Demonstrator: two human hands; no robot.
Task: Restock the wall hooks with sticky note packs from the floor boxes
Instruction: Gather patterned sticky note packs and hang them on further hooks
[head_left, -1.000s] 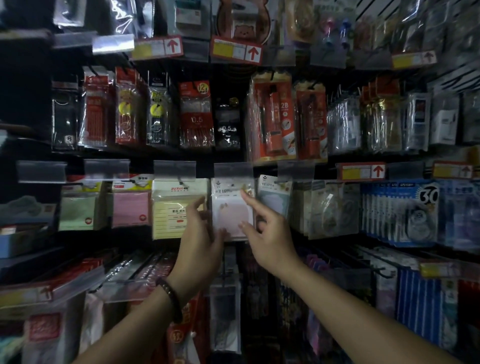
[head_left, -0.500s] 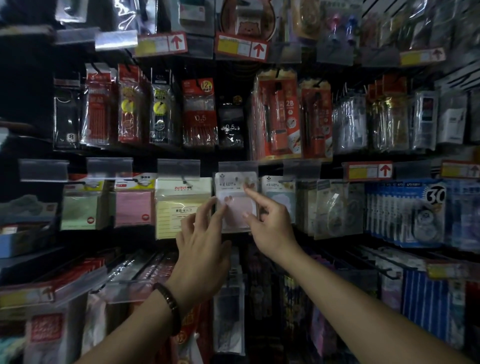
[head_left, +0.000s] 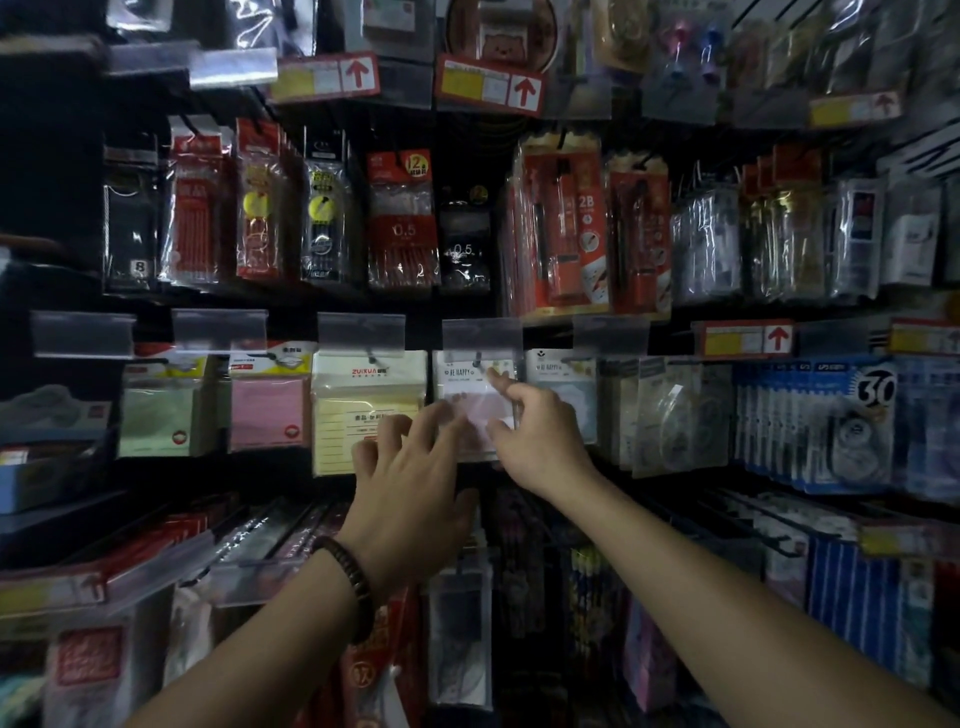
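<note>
Red 0.5 pen packs (head_left: 401, 223) hang in the upper row, near 2B pencil packs (head_left: 569, 228). Blue correction tape packs marked 30 (head_left: 831, 423) hang below a red-arrow price tag (head_left: 744, 340).

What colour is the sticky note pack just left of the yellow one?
The sticky note pack is pink, seen in the head view.

The BE HAPPY pack (head_left: 470, 387) now hangs higher on its hook (head_left: 477, 358); the left hand (head_left: 410, 488) is off the pack's left edge, now below-left of it; the right hand (head_left: 540, 436) curls its forefinger at the pack's top.
</note>
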